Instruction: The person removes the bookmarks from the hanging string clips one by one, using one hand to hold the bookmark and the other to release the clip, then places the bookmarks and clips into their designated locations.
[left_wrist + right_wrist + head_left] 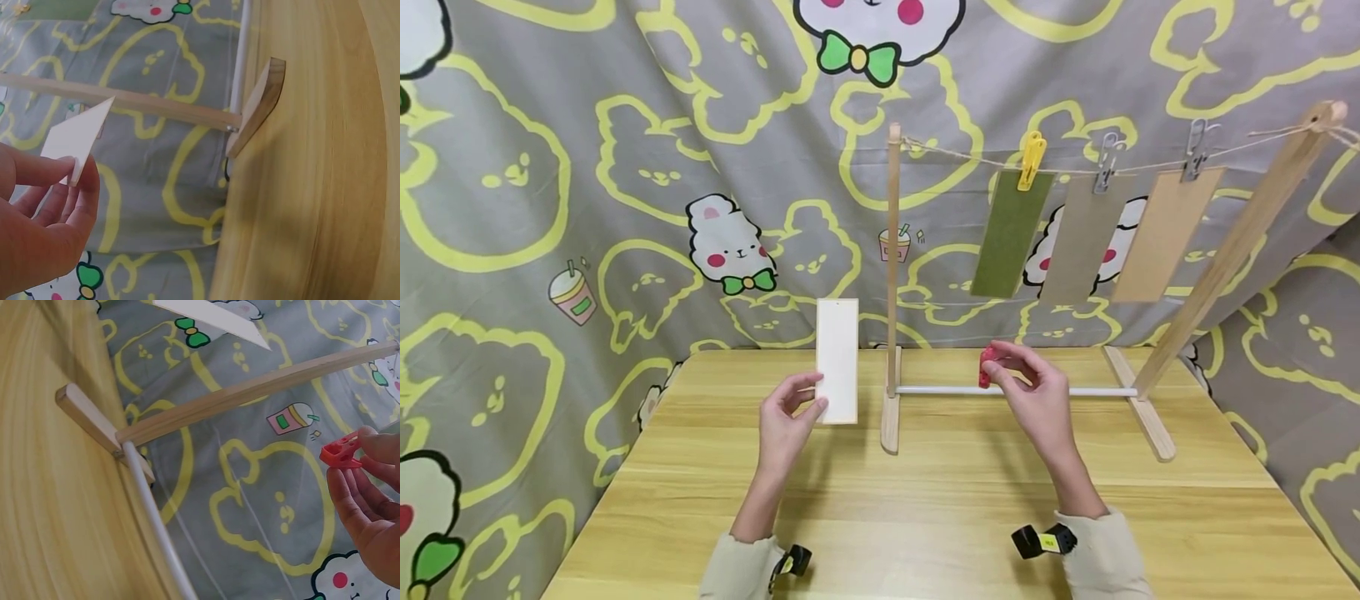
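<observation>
My left hand [790, 417] pinches a white rectangular card [838, 354] near its lower left edge, holding it upright left of the wooden stand's left post [892, 267]. In the left wrist view the thumb and fingers grip the card [78, 137] at one end. A red plastic clip [986, 367] is pinched between the thumb and fingers of my right hand [1033, 396], above the table and in front of the stand's crossbar. The right wrist view shows the red clip [340, 452] at the fingertips. Nothing is between its jaws.
From the string hang a green card [1011, 237] under a yellow clip [1032, 160], a grey-brown card [1086, 242] and a tan card [1168, 237] under grey clips. The stand's right post [1240, 242] leans outward in view. A patterned curtain [647, 167] backs the wooden table [925, 517].
</observation>
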Demonstrator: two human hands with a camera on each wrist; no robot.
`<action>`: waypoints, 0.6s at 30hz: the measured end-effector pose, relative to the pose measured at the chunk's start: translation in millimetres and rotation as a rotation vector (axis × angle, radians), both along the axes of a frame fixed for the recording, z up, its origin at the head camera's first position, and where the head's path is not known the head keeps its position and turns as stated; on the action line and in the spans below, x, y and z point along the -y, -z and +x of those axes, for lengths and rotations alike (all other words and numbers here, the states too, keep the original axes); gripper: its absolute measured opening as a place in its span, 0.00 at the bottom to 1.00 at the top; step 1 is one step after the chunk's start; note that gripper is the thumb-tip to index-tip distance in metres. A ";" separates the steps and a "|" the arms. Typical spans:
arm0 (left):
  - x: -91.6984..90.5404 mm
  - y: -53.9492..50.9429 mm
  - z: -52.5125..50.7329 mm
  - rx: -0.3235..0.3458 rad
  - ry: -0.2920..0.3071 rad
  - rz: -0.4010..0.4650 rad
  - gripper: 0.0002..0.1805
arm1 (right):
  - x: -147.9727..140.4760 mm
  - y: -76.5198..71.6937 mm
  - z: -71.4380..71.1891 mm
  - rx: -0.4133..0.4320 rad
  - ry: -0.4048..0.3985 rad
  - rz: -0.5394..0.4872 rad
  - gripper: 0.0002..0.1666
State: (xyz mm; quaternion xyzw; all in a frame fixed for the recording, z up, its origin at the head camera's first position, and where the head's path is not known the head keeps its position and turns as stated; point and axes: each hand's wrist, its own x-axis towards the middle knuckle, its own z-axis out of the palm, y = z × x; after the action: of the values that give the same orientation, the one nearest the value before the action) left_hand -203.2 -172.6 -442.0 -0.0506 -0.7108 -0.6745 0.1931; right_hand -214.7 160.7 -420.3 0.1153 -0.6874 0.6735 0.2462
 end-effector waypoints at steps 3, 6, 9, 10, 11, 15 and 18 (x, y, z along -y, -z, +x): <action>1.3 2.7 -0.7 0.014 -0.012 -0.011 0.21 | 2.4 4.1 -2.5 0.016 -0.003 0.010 0.17; 2.3 5.7 -1.9 0.028 -0.016 -0.013 0.20 | 5.4 7.6 -4.1 0.030 -0.002 0.014 0.17; 3.1 9.2 -3.5 0.036 -0.008 -0.010 0.20 | 8.3 11.8 -5.5 0.050 0.000 0.017 0.17; 3.3 10.3 -4.0 0.040 -0.005 -0.007 0.20 | 9.0 13.2 -5.9 0.058 -0.001 0.017 0.17; 3.6 11.3 -4.4 0.044 -0.005 -0.006 0.20 | 9.7 14.7 -6.4 0.067 -0.001 0.017 0.17; 4.0 13.9 -5.3 0.064 -0.009 0.001 0.20 | 11.3 19.1 -7.7 0.093 -0.014 0.026 0.17; 3.9 15.0 -5.7 0.073 -0.007 -0.003 0.20 | 11.4 21.3 -8.3 0.116 -0.020 0.051 0.19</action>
State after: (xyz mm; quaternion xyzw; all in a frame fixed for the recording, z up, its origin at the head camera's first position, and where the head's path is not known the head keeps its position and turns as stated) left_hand -209.0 -176.5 -456.9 -0.0239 -0.7186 -0.6741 0.1691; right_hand -223.1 149.3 -441.6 0.0890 -0.7164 0.6636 0.1961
